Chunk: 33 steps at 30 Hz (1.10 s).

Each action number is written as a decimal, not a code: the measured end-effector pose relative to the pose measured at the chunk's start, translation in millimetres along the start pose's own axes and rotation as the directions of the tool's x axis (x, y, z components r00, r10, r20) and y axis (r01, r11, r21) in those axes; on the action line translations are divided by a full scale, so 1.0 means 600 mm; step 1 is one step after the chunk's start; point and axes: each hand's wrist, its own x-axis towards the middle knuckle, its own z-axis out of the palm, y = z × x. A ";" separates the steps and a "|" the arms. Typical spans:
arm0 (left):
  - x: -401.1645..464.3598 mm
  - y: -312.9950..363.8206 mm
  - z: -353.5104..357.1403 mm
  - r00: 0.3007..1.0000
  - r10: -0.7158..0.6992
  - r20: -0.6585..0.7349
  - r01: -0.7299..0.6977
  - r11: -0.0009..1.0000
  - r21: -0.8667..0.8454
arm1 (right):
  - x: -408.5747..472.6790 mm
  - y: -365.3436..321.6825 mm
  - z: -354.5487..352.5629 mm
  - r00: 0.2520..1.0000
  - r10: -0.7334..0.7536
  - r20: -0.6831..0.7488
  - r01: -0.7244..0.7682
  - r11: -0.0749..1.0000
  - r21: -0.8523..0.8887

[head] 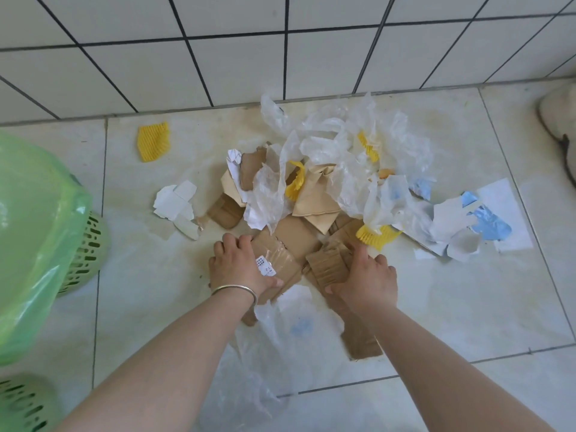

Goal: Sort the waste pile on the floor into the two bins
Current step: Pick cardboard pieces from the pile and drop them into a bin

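Observation:
A waste pile (327, 188) lies on the tiled floor: brown cardboard, clear plastic bags, torn white paper and yellow foam netting. My left hand (238, 263) grips a flat taped cardboard piece (280, 257) with a white label, fingers over its left edge and thumb on top. My right hand (366, 277) grips a torn corrugated cardboard piece (327, 266) at the pile's near edge. A green bin (84, 254) lined with a green bag (34, 238) stands at the left. A second green bin (21, 400) shows at the bottom left corner.
A loose yellow foam net (153, 141) lies apart near the wall. Torn white paper (177, 204) sits left of the pile, blue-and-white wrappers (486, 219) to the right. A clear plastic bag (280, 338) lies between my forearms. A shoe (561, 126) is at the right edge.

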 end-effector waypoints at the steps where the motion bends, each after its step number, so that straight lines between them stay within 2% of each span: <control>1: -0.001 0.002 -0.002 1.000 -0.009 0.019 0.009 1.000 -0.009 | 0.000 0.003 -0.001 0.999 0.013 0.035 -0.013 1.000 -0.002; 3: -0.001 0.001 -0.009 0.995 -0.033 0.093 0.042 0.995 -0.094 | 0.002 0.014 -0.003 0.992 0.026 0.124 -0.040 0.994 0.106; 5: 0.000 -0.002 -0.015 0.986 -0.048 0.157 0.086 0.966 -0.244 | 0.005 0.029 -0.006 0.973 0.019 0.229 -0.109 0.916 0.387; 8: -0.004 -0.007 -0.014 0.982 -0.022 0.188 0.113 0.862 -0.493 | 0.003 0.050 -0.018 0.948 0.039 0.317 -0.263 0.659 0.705; 11: -0.016 -0.001 -0.008 0.971 0.020 0.239 0.138 0.771 -0.622 | 0.003 0.060 -0.026 0.915 0.087 0.394 -0.395 0.394 0.830; 13: -0.019 0.008 -0.005 0.966 0.054 0.251 0.122 0.765 -0.633 | 0.009 0.062 -0.024 0.918 0.152 0.367 -0.396 0.295 0.869; 15: -0.022 0.015 -0.002 0.963 0.074 0.258 0.112 0.765 -0.635 | 0.019 0.060 -0.018 0.923 0.253 0.292 -0.357 0.271 0.894; 16: -0.022 0.017 0.000 0.962 0.075 0.262 0.113 0.765 -0.634 | 0.024 0.059 -0.015 0.925 0.296 0.239 -0.331 0.317 0.889; 18: -0.024 0.019 0.003 0.962 0.073 0.263 0.115 0.765 -0.634 | 0.030 0.052 -0.010 0.929 0.339 0.150 -0.319 0.527 0.788; 19: -0.024 0.019 0.004 0.961 0.070 0.267 0.121 0.765 -0.633 | 0.030 0.047 -0.009 0.931 0.343 0.124 -0.320 0.604 0.729; 20: -0.025 0.019 0.005 0.960 0.064 0.271 0.129 0.762 -0.635 | 0.029 0.042 -0.008 0.935 0.337 0.105 -0.308 0.629 0.714; 21: -0.024 0.018 0.006 0.959 0.056 0.276 0.139 0.757 -0.638 | 0.030 0.038 -0.008 0.941 0.321 0.104 -0.291 0.615 0.733; 26: -0.021 0.003 0.004 0.964 0.024 0.265 0.170 0.708 -0.685 | 0.033 0.030 -0.009 0.961 0.201 0.189 -0.254 0.380 0.890; 28: -0.021 -0.007 -0.003 0.969 0.015 0.245 0.170 0.679 -0.714 | 0.030 0.039 -0.014 0.960 0.134 0.248 -0.275 0.267 0.924; 31: -0.024 -0.025 -0.019 0.978 -0.012 0.206 0.165 0.645 -0.746 | 0.020 0.057 -0.020 0.930 -0.046 0.364 -0.358 0.095 0.929; 33: -0.027 -0.035 -0.027 0.983 -0.038 0.181 0.163 0.638 -0.753 | 0.010 0.064 -0.023 0.903 -0.140 0.406 -0.404 0.044 0.914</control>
